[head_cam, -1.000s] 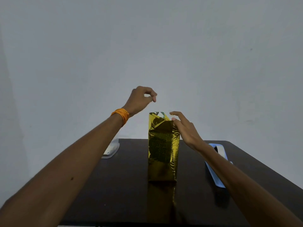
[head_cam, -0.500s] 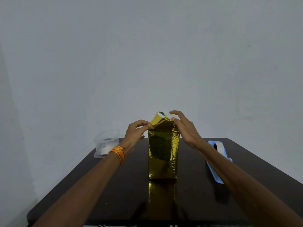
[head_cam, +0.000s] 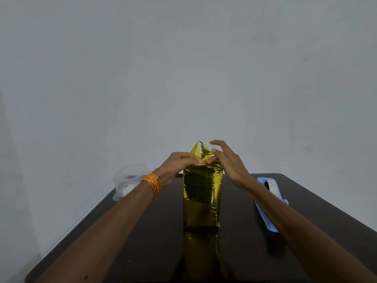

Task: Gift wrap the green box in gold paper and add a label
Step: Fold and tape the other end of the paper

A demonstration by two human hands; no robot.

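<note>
I seem to be in a plain indoor room set up as a small craft spot: a pale grey painted wall [head_cam: 183, 68] fills most of my view, and a dark glossy tabletop [head_cam: 142, 242] stands close against it. On it sit a clear plastic container [head_cam: 127, 181], a light blue tape dispenser [head_cam: 263, 215] and a tall box wrapped in shiny gold paper [head_cam: 201, 195]. Whether it is a home or an office, I cannot tell.

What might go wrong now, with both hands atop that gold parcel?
The tall gold-wrapped box stands on its narrow end. The left hand and right hand work at its top, so a sideways push might tip it. The pointed flap shows no tape yet and may spring open if released. The tape roll lies off to the right; fetching it means one hand letting go.
</note>
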